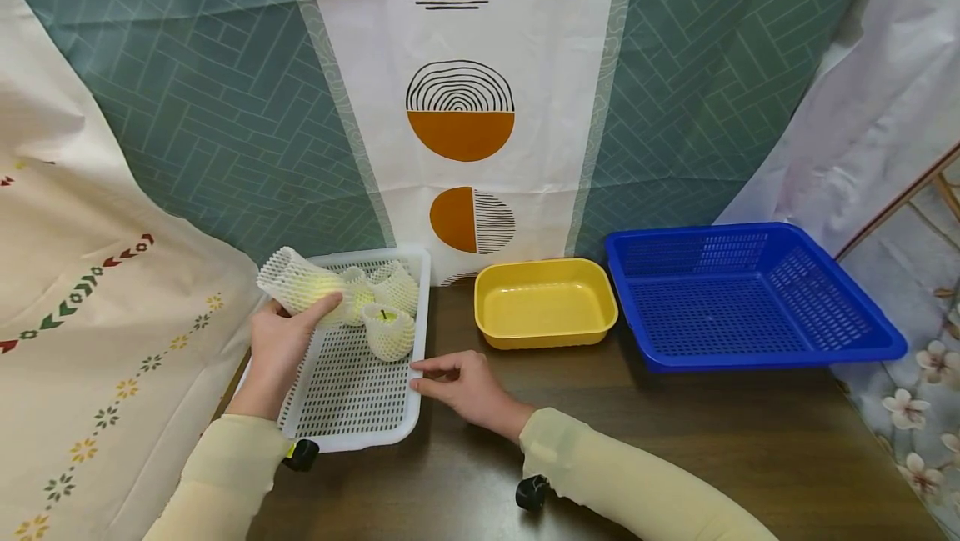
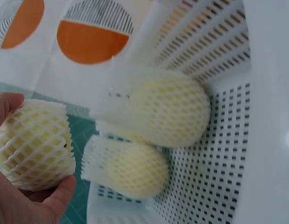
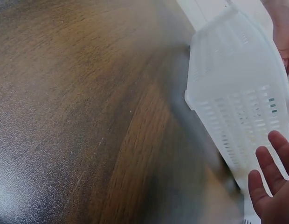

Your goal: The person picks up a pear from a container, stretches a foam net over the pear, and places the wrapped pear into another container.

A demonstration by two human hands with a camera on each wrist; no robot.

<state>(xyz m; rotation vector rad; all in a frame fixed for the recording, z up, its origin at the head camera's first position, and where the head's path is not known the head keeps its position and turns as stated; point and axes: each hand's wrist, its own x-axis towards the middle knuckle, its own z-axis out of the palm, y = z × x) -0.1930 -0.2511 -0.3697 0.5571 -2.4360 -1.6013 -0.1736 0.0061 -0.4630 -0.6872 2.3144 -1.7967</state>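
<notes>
My left hand (image 1: 281, 349) grips a yellow-green, apple-like fruit in a white foam net (image 1: 300, 283), raised over the left side of a white slotted basket (image 1: 352, 441). In the left wrist view, fingers and thumb lie around that netted fruit (image 2: 35, 144). Three more such fruits stay in the basket's far right part; the nearest fruit (image 1: 388, 333) shows its dark stem through the net's open top. Beside the basket's right wall is my right hand (image 1: 468, 391), fingertips at the rim. Its fingers (image 3: 270, 170) look spread and nearly straight in the right wrist view.
A yellow rectangular tray (image 1: 546, 343) stands right of the white basket. Farther right sits a larger blue slotted basket (image 1: 772, 358). All rest on a dark wooden table (image 1: 600, 416), with a patterned cloth (image 1: 517, 191) hanging behind and more cloth at both sides.
</notes>
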